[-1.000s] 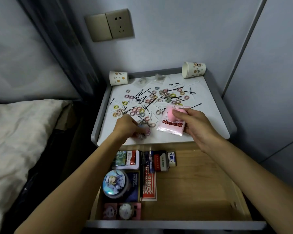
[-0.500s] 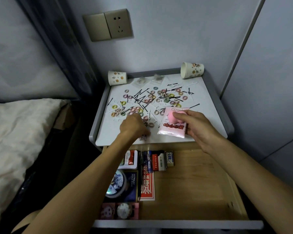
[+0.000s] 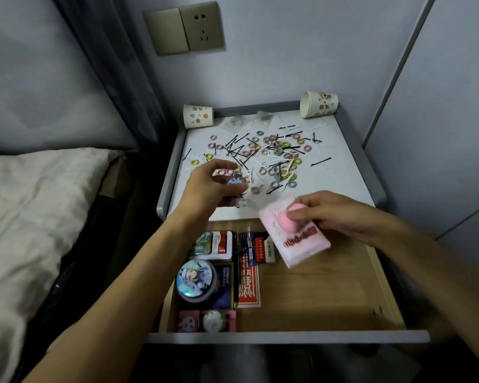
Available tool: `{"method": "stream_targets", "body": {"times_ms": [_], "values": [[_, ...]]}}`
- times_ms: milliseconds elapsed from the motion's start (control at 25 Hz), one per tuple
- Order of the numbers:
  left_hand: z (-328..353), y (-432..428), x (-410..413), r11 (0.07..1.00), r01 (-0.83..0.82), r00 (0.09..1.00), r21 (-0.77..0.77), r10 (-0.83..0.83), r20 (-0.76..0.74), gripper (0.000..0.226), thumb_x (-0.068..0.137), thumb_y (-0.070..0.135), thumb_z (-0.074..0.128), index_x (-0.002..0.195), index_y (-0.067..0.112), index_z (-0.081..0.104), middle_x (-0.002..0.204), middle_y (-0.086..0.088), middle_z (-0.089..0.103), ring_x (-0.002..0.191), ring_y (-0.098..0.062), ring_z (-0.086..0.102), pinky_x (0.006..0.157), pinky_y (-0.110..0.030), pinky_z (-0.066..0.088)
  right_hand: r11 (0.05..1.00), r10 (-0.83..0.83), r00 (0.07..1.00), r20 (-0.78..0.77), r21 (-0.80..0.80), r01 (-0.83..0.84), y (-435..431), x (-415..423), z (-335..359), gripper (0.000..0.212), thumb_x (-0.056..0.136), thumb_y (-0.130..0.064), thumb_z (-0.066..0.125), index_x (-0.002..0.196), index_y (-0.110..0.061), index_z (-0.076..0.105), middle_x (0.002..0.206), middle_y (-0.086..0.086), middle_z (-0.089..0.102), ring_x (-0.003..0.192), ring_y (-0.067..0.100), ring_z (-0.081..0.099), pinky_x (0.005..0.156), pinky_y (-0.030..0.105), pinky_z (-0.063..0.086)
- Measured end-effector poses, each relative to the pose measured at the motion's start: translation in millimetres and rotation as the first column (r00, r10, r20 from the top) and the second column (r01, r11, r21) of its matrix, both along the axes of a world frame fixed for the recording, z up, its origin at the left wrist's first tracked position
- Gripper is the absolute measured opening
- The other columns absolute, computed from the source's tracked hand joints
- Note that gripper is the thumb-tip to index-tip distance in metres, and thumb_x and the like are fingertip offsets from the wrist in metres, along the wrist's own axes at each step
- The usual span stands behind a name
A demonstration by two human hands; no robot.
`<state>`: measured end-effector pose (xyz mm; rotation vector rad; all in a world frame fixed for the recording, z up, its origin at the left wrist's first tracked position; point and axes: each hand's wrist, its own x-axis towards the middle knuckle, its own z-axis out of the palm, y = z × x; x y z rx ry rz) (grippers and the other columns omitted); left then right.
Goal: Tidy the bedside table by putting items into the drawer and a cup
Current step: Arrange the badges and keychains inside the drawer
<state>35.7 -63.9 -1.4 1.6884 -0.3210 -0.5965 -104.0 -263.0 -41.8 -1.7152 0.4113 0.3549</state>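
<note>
Head view: right hand (image 3: pixel 340 215) pinches pink packet (image 3: pixel 296 239) above open drawer (image 3: pixel 315 288).

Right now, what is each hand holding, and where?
Right hand pinches the pink packet at its top edge. Left hand holds a small keychain charm by its top; details blurred.

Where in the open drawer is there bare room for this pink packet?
The drawer's right half is bare wood, bordered by the red card pack and the right wall. The left side is crowded with boxes and a round tin.
</note>
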Motion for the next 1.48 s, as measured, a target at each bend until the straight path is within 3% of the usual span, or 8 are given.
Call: {"method": "stream_targets", "body": {"times_ms": [160,320,440,600,800,1000,1080,1480], "values": [[0,14,-27,0.992,0.12,0.977,-0.043,-0.126,-0.17,0.031,0.076,-0.004,0.074,0.105,0.007,0.07,0.096,-0.012,0.072,0.076,-0.021,0.069,0.069,-0.033,0.059,0.985,0.083,0.978,-0.193,-0.13,-0.11,-5,-34,-39,0.028,0.085,-0.032,0.071,0.108,-0.016,0.067,0.097,0.003,0.076,0.089,0.019,0.073,0.09,0.039,0.055],[-31,13,-44,0.975,0.217,0.961,0.051,-0.204,-0.185,0.024,0.076,-0.003,0.076,0.098,0.007,0.073,0.09,-0.009,0.072,0.071,-0.016,0.069,0.058,-0.023,0.054,0.882,-0.105,0.989,-0.108,-0.469,0.042,-8,-47,-94,0.009,0.09,-0.027,0.067,0.091,-0.02,0.062,0.095,0.003,0.07,0.084,0.016,0.067,0.074,0.026,0.052],[-54,8,-50,0.978,0.195,0.971,0.077,-0.182,-0.155,0.026,0.074,-0.001,0.078,0.098,0.006,0.073,0.093,-0.011,0.073,0.071,-0.017,0.069,0.062,-0.026,0.056,0.865,-0.214,0.975,-0.054,-0.475,0.163,-9,-46,-109,0.015,0.093,-0.026,0.063,0.096,-0.012,0.064,0.097,0.005,0.069,0.088,0.021,0.066,0.071,0.025,0.05],[-73,0,-48,0.978,0.197,0.969,0.062,-0.185,-0.162,0.025,0.074,-0.002,0.079,0.095,0.01,0.074,0.094,-0.012,0.074,0.072,-0.018,0.069,0.063,-0.027,0.056,0.707,-0.105,0.994,-0.027,-0.705,0.056,-7,-41,-102,0.019,0.096,-0.024,0.057,0.113,-0.015,0.056,0.116,0.003,0.056,0.101,0.017,0.058,0.072,0.021,0.044],[-84,-9,-48,0.973,0.222,0.958,0.068,-0.204,-0.203,0.025,0.075,0.0,0.078,0.095,0.015,0.074,0.093,-0.008,0.074,0.07,-0.011,0.071,0.062,-0.021,0.054,0.681,-0.036,0.973,-0.226,-0.718,-0.142,-15,-42,-99,0.034,0.091,-0.023,0.062,0.123,-0.026,0.055,0.132,0.003,0.057,0.096,0.017,0.06,0.063,0.019,0.044],[-87,-10,-50,0.979,0.201,0.946,0.033,-0.186,-0.265,0.025,0.076,-0.001,0.077,0.096,0.014,0.073,0.093,-0.008,0.072,0.067,-0.011,0.071,0.06,-0.02,0.053,0.331,0.132,0.959,-0.252,-0.9,-0.282,8,-41,-113,0.051,0.096,-0.035,0.051,0.145,-0.038,0.035,0.138,0.003,0.055,0.099,0.019,0.064,0.075,0.027,0.052],[-87,-10,-49,0.981,0.192,0.946,0.02,-0.18,-0.27,0.025,0.077,-0.001,0.077,0.096,0.014,0.072,0.092,-0.007,0.072,0.067,-0.012,0.07,0.059,-0.021,0.054,0.269,0.176,0.945,-0.277,-0.91,-0.316,18,-40,-123,0.051,0.099,-0.037,0.045,0.147,-0.034,0.029,0.139,0.009,0.049,0.099,0.021,0.063,0.078,0.03,0.053],[-91,-11,-42,0.986,0.158,0.937,-0.043,-0.164,-0.309,0.027,0.077,0.0,0.077,0.102,0.009,0.072,0.087,-0.005,0.072,0.075,-0.017,0.071,0.062,-0.022,0.053,0.382,0.047,0.957,-0.286,-0.88,-0.282,3,-38,-137,0.057,0.094,-0.024,0.057,0.145,-0.02,0.032,0.141,0.012,0.039,0.115,0.028,0.055,0.088,0.034,0.051]]}}
